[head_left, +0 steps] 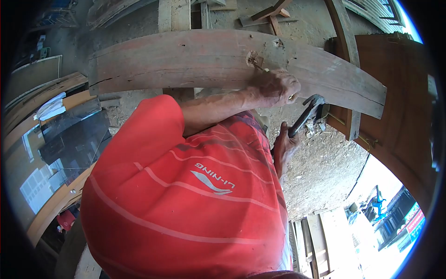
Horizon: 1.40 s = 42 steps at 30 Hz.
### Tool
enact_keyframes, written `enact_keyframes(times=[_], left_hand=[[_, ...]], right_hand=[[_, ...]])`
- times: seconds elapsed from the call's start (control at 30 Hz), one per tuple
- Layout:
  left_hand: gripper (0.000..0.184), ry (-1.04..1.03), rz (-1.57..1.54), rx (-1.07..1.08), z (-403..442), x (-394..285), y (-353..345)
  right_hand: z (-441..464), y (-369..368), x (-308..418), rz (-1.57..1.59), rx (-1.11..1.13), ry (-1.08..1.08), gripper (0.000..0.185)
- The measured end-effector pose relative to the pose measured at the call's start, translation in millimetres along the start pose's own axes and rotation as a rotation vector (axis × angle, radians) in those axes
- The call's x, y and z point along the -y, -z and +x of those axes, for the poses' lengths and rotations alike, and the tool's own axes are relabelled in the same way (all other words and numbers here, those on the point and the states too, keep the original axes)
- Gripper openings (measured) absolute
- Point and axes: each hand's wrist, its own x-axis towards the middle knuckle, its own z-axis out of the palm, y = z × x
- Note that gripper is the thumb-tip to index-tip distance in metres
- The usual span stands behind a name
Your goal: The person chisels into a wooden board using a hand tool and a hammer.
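A long, curved wooden plank (204,58) lies across in front of me. My left hand (278,87) is closed in a fist over its near edge, around what looks like a chisel (261,69). Most of this tool is hidden by the fingers; its thin end points at a chipped hollow (252,58) in the wood. Lower and to the right, my right hand (285,145) grips the dark handle of a hammer (304,120). The hammer's metal head is up near the plank's near edge, just right of my left fist.
An upright-looking timber (346,42) crosses the plank's right part, beside a large brown wooden panel (395,102). Another beam (174,16) runs under the plank at the back. Boards and a dark sheet (69,139) stand at left. Wood chips litter the ground (320,172).
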Motion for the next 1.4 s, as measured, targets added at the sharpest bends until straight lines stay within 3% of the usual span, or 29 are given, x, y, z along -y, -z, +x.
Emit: enact_keyframes(times=[0.1, 0.3, 0.43, 0.63, 0.67, 0.73, 0.8, 0.9, 1.0, 1.1, 1.4], left_hand=[[0.022, -0.053, 0.009, -0.071, -5.2, 2.7, -5.9], [0.021, -0.276, 0.073, -0.010, -44.6, 8.4, 0.3], [0.025, -0.221, -0.098, 0.093, -39.5, 9.6, 13.2], [0.033, 0.012, -0.283, -0.130, -15.0, 10.0, 49.5], [0.031, 0.028, -0.328, -0.246, -6.9, 14.5, 55.3], [0.027, 0.356, -0.654, -0.351, 2.7, 22.2, 73.0], [0.026, 0.425, -0.976, -0.483, 11.5, 45.1, 83.1], [0.041, 0.583, -1.257, -0.637, 14.2, 61.2, 91.4], [0.046, 0.630, -1.310, -0.599, 4.4, 68.4, 85.6], [0.047, 0.510, -1.176, -0.468, -2.7, 76.3, 82.2], [0.037, 0.378, -1.151, -0.320, 0.8, 68.2, 83.5]], right_hand=[[0.0, -0.6, 7.4, 0.030, 0.046, -0.038, 0.040], [-0.4, -10.1, 5.7, -0.040, 0.022, 0.114, 0.038], [-4.1, -14.1, 7.0, -0.042, 0.077, 0.105, 0.040], [-14.9, -15.5, 23.6, -0.090, 0.113, 0.076, 0.043], [-14.0, -14.7, 21.5, -0.076, 0.120, 0.081, 0.043], [-15.4, -10.6, 15.3, -0.047, 0.141, 0.083, 0.043], [-16.4, -7.3, 14.9, -0.089, 0.158, 0.064, 0.042], [-13.3, -5.3, 10.7, -0.122, 0.170, 0.033, 0.041], [-15.9, -6.1, 8.7, -0.132, 0.161, 0.009, 0.041], [-18.8, -6.2, 12.9, -0.131, 0.153, -0.001, 0.039], [-19.4, -6.5, 16.6, -0.127, 0.163, 0.016, 0.036]])
